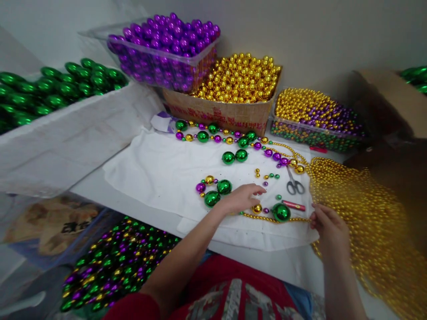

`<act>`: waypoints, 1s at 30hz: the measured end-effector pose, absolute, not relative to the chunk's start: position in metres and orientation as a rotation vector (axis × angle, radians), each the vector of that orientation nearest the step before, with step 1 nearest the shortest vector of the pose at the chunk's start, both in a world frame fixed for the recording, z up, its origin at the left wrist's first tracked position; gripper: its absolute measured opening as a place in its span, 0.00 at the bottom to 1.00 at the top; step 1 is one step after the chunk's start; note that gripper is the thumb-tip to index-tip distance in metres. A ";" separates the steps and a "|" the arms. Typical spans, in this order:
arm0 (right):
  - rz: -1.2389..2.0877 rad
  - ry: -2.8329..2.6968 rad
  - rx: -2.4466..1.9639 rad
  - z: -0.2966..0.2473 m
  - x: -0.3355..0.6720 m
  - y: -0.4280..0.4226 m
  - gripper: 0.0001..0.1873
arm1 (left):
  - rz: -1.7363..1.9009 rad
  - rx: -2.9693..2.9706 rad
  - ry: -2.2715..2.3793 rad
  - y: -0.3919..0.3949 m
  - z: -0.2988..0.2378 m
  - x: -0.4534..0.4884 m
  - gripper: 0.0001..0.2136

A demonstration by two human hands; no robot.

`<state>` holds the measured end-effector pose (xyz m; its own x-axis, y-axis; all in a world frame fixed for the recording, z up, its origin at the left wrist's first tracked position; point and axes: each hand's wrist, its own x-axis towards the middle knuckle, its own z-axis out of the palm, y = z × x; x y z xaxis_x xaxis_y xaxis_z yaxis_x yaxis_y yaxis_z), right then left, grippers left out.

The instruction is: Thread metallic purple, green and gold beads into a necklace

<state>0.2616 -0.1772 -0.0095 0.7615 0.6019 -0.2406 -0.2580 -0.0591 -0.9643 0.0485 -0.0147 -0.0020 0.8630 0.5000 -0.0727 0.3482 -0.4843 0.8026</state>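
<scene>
My left hand (240, 198) lies on the white cloth (160, 173), fingers bent down and together over small loose beads (267, 177), next to a gold bead (256, 208). A thin gold bead strand (263, 218) runs from under it past a large green ball (281, 212) to my right hand (328, 226). The right hand's fingers are curled around the strand's end at the cloth's right edge. Two green balls with a purple and a gold bead (213, 190) sit just left of my left hand.
Scissors (294, 183) and a red lighter (294, 205) lie between the hands. A long mixed strand (233, 140) crosses the cloth's far side. Gold strands (367, 222) are heaped at right. Boxes of purple (167, 44), gold (240, 80) and green balls (50, 89) line the back.
</scene>
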 end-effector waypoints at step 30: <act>0.695 -0.411 -1.477 0.042 0.231 -0.166 0.17 | 0.223 2.349 0.510 -0.066 -0.011 0.104 0.26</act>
<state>0.2310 -0.1659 0.0416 0.7443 0.6483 -0.1601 -0.1717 -0.0459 -0.9841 0.1043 -0.0661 -0.0112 0.9070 0.4207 0.0169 0.2976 -0.6690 0.6811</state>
